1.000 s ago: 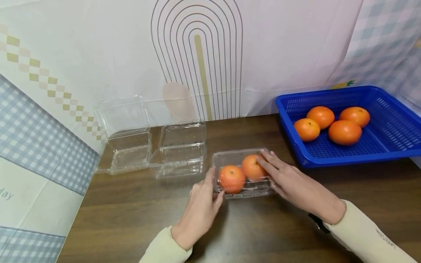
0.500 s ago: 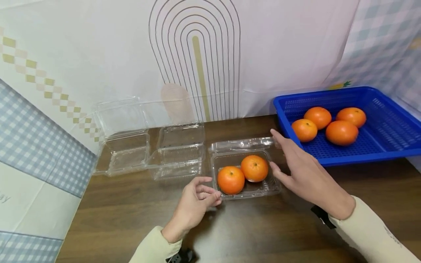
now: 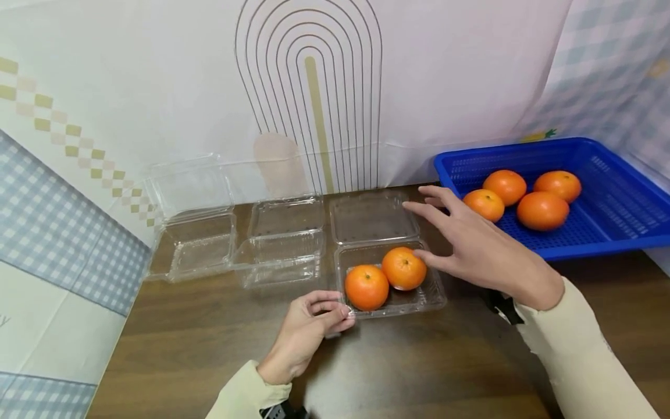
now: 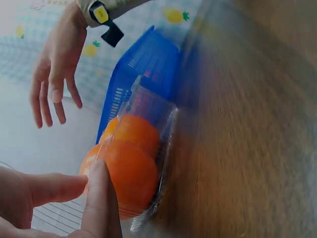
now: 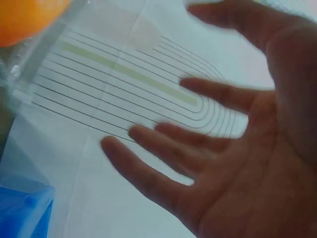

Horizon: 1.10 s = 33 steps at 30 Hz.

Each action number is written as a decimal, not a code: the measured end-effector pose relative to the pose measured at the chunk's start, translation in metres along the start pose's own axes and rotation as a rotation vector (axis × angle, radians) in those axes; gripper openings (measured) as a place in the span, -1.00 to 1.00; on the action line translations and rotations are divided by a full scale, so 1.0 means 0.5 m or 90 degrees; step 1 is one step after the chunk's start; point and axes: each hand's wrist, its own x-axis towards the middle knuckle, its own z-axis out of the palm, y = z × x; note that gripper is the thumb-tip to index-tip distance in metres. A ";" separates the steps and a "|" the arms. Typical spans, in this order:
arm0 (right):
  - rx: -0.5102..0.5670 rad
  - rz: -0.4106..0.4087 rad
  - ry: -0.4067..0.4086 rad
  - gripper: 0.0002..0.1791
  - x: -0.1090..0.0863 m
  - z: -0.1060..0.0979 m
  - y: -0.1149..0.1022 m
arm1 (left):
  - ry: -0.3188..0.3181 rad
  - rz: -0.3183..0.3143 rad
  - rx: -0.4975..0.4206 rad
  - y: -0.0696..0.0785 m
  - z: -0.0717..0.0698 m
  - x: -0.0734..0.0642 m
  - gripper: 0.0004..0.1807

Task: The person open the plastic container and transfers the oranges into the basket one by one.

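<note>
In the head view, a clear plastic clamshell container [image 3: 433,298] rests on the wooden table with its lid [image 3: 374,218] folded back. Inside its base are two orange fruits, one on the left [image 3: 366,287] and one further back on the right [image 3: 404,268], like oranges or large mandarins. My left hand [image 3: 309,329] pinches the base's front left corner between thumb and fingers, and the left wrist view shows the index finger [image 4: 101,198] at the rim. Spread fingers and an empty palm mark my right hand [image 3: 466,238], held over the container's right side.
On the right stands a blue plastic basket [image 3: 597,247] with several more orange fruits [image 3: 542,210] in it. Two opened clear containers, a left one [image 3: 201,247] and a nearer one [image 3: 280,256], stand left of mine. Behind the table hangs a patterned cloth [image 3: 445,75].
The lid, down over the fruit a second ago, has swung up and back and now lies behind the base. My right hand has let it go and risen; my left keeps to the corner.
</note>
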 end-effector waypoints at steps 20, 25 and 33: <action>0.047 -0.075 -0.218 -0.16 0.034 0.068 0.012 | -0.027 -0.005 -0.022 -0.004 -0.015 0.007 -0.65; 0.036 -0.104 -0.235 -0.16 0.036 0.079 0.019 | -0.040 -0.006 -0.019 -0.004 -0.016 0.007 -0.64; 0.038 -0.108 -0.249 -0.19 0.041 0.091 0.029 | -0.047 -0.011 -0.011 -0.002 -0.019 0.009 -0.64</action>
